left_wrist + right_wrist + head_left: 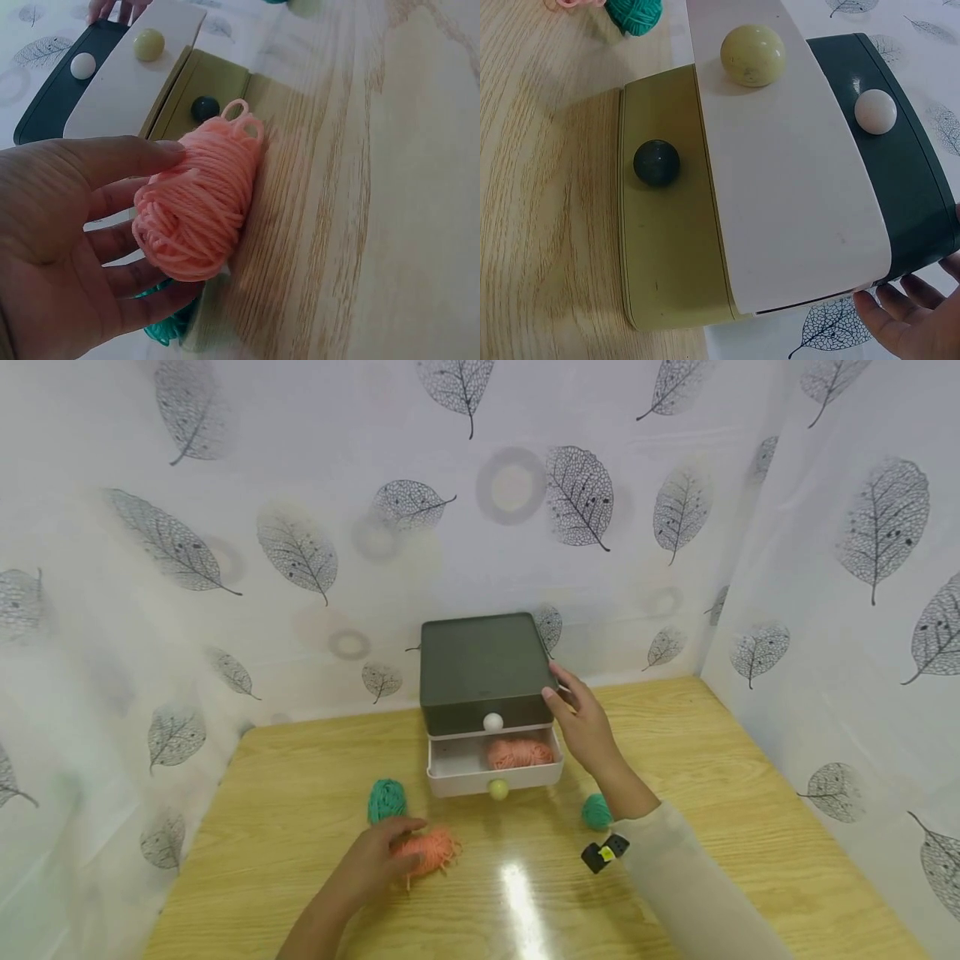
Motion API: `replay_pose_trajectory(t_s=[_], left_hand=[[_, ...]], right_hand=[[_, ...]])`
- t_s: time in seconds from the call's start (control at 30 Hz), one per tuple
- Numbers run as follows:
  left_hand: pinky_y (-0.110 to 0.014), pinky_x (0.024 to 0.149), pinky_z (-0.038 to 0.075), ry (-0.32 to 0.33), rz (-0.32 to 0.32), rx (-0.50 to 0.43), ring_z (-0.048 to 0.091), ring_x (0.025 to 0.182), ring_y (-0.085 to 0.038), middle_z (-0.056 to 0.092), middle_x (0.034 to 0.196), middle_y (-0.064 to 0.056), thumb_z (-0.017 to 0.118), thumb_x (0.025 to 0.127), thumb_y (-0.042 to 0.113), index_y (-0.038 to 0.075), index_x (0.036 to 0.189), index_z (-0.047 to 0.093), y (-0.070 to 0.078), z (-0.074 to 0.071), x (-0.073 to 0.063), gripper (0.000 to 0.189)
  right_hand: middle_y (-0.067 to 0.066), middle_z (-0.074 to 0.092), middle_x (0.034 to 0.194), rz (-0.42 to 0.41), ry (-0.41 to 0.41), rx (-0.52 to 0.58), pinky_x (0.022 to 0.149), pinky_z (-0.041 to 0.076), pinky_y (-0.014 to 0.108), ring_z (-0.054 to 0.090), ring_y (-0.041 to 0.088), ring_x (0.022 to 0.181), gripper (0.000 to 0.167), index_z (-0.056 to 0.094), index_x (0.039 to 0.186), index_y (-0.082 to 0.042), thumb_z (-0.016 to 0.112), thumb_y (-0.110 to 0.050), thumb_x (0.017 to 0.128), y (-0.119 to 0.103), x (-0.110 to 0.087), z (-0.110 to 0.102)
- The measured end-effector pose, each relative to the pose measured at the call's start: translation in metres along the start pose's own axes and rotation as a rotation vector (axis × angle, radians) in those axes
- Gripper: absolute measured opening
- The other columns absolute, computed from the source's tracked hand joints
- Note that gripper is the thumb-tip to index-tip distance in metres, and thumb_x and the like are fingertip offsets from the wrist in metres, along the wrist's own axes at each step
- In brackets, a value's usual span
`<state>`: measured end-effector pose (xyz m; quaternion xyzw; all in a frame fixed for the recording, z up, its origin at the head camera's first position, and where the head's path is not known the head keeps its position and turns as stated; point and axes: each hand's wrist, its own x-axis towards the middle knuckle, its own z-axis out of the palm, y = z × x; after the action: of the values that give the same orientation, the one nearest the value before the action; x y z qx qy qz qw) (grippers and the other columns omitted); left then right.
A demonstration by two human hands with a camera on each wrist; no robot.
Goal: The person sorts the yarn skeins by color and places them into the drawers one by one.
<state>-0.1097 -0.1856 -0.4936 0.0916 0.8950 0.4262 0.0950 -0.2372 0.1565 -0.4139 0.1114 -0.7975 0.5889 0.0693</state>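
My left hand (378,860) holds a peach-orange skein of yarn (199,202) just above the table, its thumb on one side and fingers on the other. My right hand (588,727) rests against the right side of a small drawer cabinet (483,656), near its dark green top corner; its fingers (885,315) are extended along that side. The white middle drawer (457,785) is pulled out, with another orange skein (520,753) lying in its right part. Below it, the olive drawer (671,247) with a dark knob is closed.
A green skein (387,799) lies just beyond my left hand. Another green yarn ball (597,812) sits near my right forearm. The wooden table (292,793) meets leaf-printed sheeting (315,635) behind and at the sides.
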Motion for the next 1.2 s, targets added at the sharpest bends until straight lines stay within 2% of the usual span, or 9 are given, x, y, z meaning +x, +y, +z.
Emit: replay_pose_trajectory(t_s=[0.27, 0.4, 0.8, 1.2], left_hand=[[-0.056, 0.106, 0.048, -0.024, 0.005, 0.045, 0.06, 0.126, -0.035, 0.069, 0.127, -0.006, 0.08, 0.086, 0.022, 0.014, 0.121, 0.071, -0.0014, 0.0024, -0.0011, 0.037], [-0.057, 0.107, 0.048, -0.028, -0.013, 0.023, 0.06, 0.126, -0.035, 0.069, 0.127, -0.006, 0.081, 0.085, 0.025, 0.014, 0.121, 0.071, -0.0006, 0.0029, -0.0022, 0.039], [-0.058, 0.105, 0.048, -0.04, -0.025, 0.024, 0.06, 0.125, -0.035, 0.07, 0.126, -0.007, 0.079, 0.087, 0.018, 0.015, 0.12, 0.072, -0.0008, 0.0042, -0.0014, 0.033], [-0.056, 0.105, 0.049, -0.031, -0.037, 0.029, 0.06, 0.126, -0.033, 0.069, 0.127, -0.004, 0.08, 0.087, 0.025, 0.02, 0.119, 0.072, 0.0056, 0.0006, -0.0019, 0.033]], right_hand=[[0.006, 0.033, 0.164, -0.004, 0.0, 0.001, 0.112, 0.046, 0.055, 0.046, 0.034, 0.143, 0.058, 0.039, 0.156, -0.028, 0.053, -0.048, 0.104, -0.0002, 0.0, 0.0003], [0.007, 0.033, 0.164, -0.003, -0.003, 0.009, 0.113, 0.045, 0.055, 0.046, 0.035, 0.143, 0.058, 0.039, 0.156, -0.027, 0.054, -0.046, 0.104, -0.0007, -0.0001, 0.0003], [0.005, 0.033, 0.164, 0.002, -0.004, 0.015, 0.115, 0.043, 0.054, 0.045, 0.034, 0.144, 0.058, 0.039, 0.156, -0.026, 0.054, -0.045, 0.104, -0.0011, -0.0001, -0.0001], [0.006, 0.035, 0.164, 0.007, -0.002, 0.031, 0.113, 0.043, 0.057, 0.045, 0.035, 0.144, 0.056, 0.041, 0.155, -0.027, 0.055, -0.044, 0.103, 0.0015, 0.0016, -0.0005]])
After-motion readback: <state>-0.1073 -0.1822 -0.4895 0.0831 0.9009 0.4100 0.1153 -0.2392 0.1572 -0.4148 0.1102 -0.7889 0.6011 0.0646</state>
